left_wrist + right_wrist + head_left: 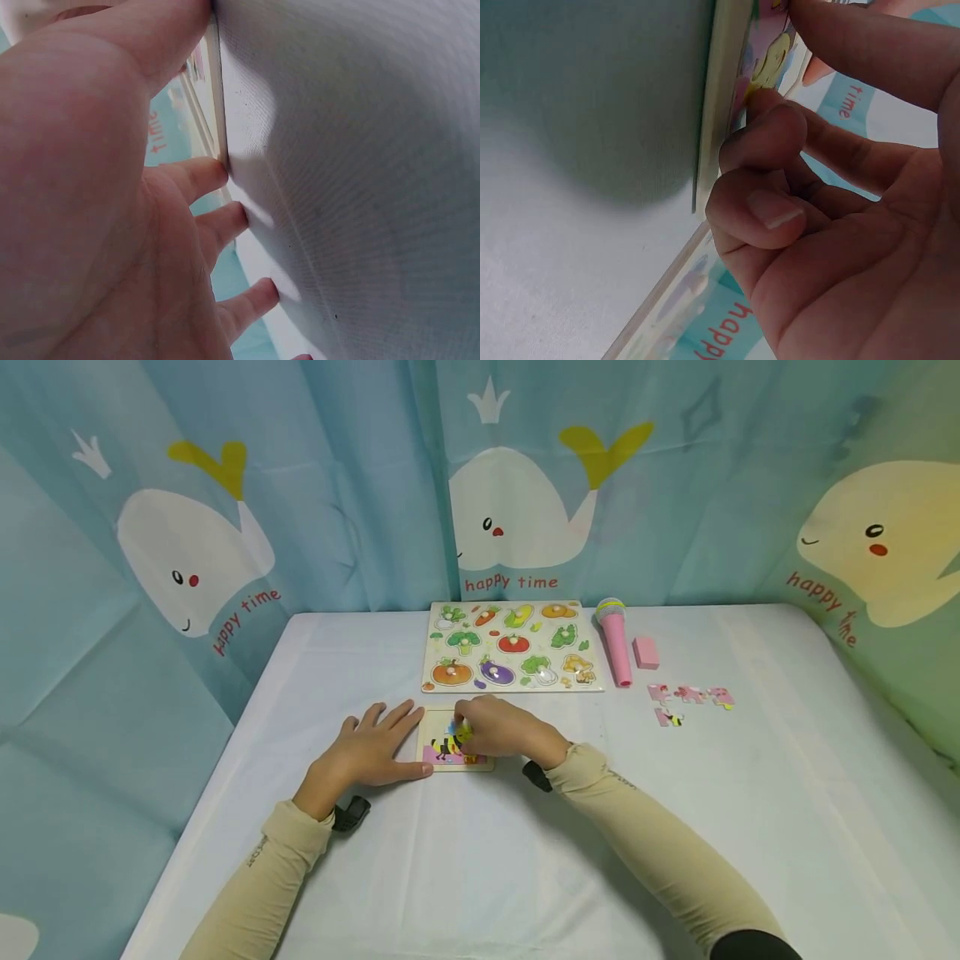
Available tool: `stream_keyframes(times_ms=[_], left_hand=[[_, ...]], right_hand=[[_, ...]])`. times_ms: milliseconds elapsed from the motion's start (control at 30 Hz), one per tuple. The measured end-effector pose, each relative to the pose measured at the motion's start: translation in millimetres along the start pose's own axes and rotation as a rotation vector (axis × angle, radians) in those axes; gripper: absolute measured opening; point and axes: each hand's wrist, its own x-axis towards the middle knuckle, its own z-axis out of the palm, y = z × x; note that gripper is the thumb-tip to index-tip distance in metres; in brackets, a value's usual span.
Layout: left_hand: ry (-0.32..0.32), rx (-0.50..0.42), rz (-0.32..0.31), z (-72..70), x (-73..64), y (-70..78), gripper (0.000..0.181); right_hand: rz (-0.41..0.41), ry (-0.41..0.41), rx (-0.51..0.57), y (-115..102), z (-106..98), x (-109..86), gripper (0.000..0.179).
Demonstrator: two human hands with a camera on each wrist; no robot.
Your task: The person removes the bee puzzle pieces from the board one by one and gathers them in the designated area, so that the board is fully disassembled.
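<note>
A small jigsaw puzzle in a pale wooden tray (457,768), showing a yellow and black bee over pink, lies on the white table. My left hand (367,750) rests beside it with fingers spread, index fingertip and thumb at the tray's left edge. In the left wrist view its fingertips (238,214) touch the cloth. Over the tray's right side, my right hand (498,727) has its fingers curled. The right wrist view shows its thumb and index finger about a yellow and pink puzzle piece (771,66) at the tray surface, pinching it; the other fingers are folded.
Behind the tray lies a vegetable peg board (513,664). To its right are a pink toy microphone (617,647) and a pink block (646,653). Several loose puzzle pieces (689,695) lie further right. A blue whale-print curtain (360,485) hangs behind the table.
</note>
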Motion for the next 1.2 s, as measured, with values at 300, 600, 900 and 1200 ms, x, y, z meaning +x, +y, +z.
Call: stream_keyframes(times_ms=[300, 600, 900, 1200], left_hand=[[0.003, 0.004, 0.009, -2.2, -1.4, 0.4, 0.099], [0.013, 0.000, 0.020, -4.5, -2.0, 1.1, 0.097], [0.004, 0.013, 0.010, -4.2, -1.7, 1.1, 0.098], [0.005, 0.014, 0.010, -3.6, -2.5, 1.0, 0.098]], right_hand=[[0.024, -0.035, -0.026, -7, -4, 2.4, 0.040], [0.034, -0.024, -0.011, -7, -4, 1.8, 0.038], [-0.029, 0.076, 0.096, -4, 3, -0.4, 0.037], [-0.090, 0.129, 0.187, 5, 4, -1.1, 0.027]])
